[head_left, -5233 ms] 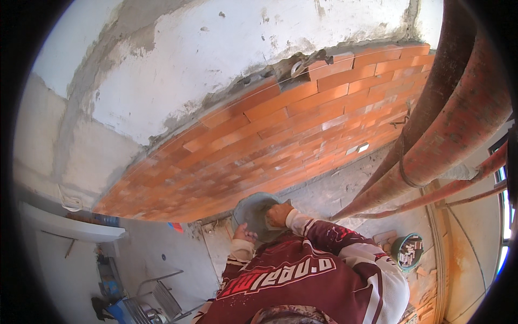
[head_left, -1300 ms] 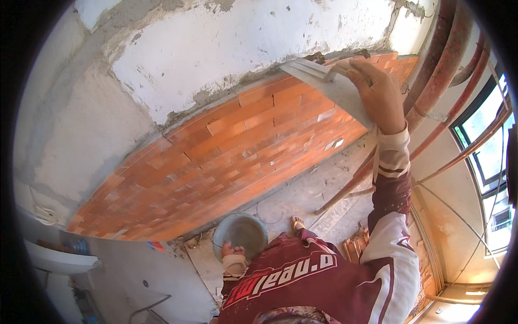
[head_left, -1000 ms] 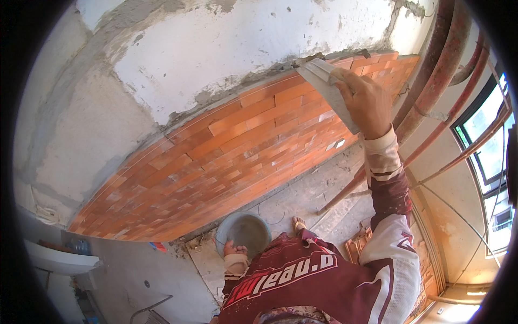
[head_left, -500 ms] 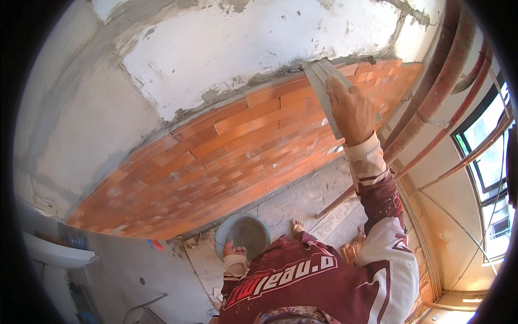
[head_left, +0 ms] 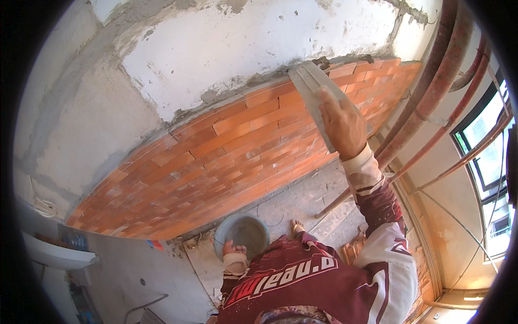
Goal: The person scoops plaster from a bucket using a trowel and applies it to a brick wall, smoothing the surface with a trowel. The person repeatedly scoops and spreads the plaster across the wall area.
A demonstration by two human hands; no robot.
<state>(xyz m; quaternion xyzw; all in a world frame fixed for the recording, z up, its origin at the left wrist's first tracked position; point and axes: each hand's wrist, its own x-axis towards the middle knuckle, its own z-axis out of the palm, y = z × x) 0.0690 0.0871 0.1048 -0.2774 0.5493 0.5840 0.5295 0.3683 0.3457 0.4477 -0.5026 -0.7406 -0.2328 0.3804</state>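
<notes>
Against the top courses of the brick wall (head_left: 232, 162), near its upper right end, the right hand (head_left: 341, 125) presses a flat grey trowel blade (head_left: 315, 92); the grip is closed on the tool, fingers laid along the blade. Above the wall runs a rough white plastered band (head_left: 253, 48) with a grey mortar joint between. Below the wall, on the floor, stands a round grey mortar bucket (head_left: 243, 233); the left hand (head_left: 234, 250) rests on its near rim, fingers curled over the edge. Right of the wall rise several reddish pipes (head_left: 431, 92), beside a window (head_left: 493, 162).
</notes>
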